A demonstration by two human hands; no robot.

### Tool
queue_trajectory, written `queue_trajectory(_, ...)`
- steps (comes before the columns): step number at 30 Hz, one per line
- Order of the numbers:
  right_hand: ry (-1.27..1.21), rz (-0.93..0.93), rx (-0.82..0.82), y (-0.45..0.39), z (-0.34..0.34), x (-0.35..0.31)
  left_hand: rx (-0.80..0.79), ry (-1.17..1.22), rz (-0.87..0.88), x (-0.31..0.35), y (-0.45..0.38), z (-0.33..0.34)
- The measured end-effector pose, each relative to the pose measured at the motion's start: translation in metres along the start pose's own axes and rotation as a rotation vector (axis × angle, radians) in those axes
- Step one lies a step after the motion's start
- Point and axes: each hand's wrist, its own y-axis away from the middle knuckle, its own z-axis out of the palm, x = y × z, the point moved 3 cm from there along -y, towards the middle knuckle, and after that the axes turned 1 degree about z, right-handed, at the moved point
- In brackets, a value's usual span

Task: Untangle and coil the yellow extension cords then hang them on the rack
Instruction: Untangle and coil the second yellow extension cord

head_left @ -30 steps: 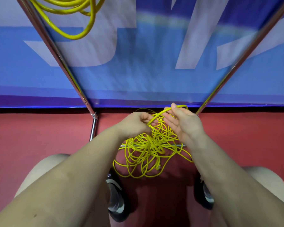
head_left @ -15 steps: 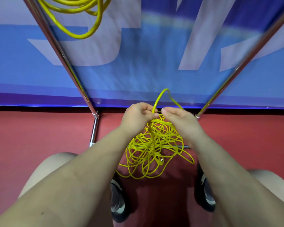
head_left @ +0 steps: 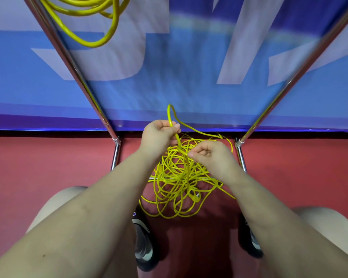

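A tangled yellow extension cord (head_left: 179, 185) lies in a loose heap on the red floor between the feet of the metal rack (head_left: 72, 63). My left hand (head_left: 159, 135) grips a strand of it, and a narrow loop sticks up above that fist. My right hand (head_left: 209, 155) sits lower and to the right, pinching the same strand over the heap. A coiled yellow cord (head_left: 96, 19) hangs from the rack at the top left.
The rack's two chrome poles (head_left: 301, 71) slant down to feet at the floor's edge, with a low crossbar under the heap. A blue and white banner (head_left: 189, 77) stands behind. My knees and shoes (head_left: 145, 245) flank the heap.
The hands, close together before, have parted: the left stayed high with the strand, the right dropped lower and rightward. The loop above them has grown taller and narrower.
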Motion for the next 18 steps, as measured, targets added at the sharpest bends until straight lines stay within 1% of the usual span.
queue_trajectory(4, 0.138, 0.101, -0.017, -0.002, 0.006, 0.022, 0.061, 0.175, -0.071, 0.008, 0.000, -0.004)
queue_trajectory(6, 0.156, 0.152, -0.020, -0.002, 0.010, 0.030, 0.098, 0.273, -0.112, 0.012, -0.001, -0.008)
queue_trajectory(9, 0.168, 0.188, 0.009, -0.002, 0.011, 0.034, 0.138, 0.344, -0.142, 0.016, -0.001, -0.015)
queue_trajectory(11, 0.179, 0.186, 0.058, -0.002, 0.011, 0.032, 0.147, 0.392, -0.152, 0.017, 0.000, -0.017)
queue_trajectory(14, 0.212, 0.124, 0.120, 0.000, 0.013, 0.022, 0.126, 0.403, -0.151, 0.019, 0.002, -0.017)
queue_trajectory(16, 0.245, 0.026, 0.150, 0.001, 0.015, 0.012, 0.065, 0.407, -0.160, 0.020, 0.004, -0.012)
queue_trajectory(18, 0.279, -0.058, 0.135, 0.001, 0.015, 0.008, -0.024, 0.415, -0.183, 0.020, 0.007, -0.005)
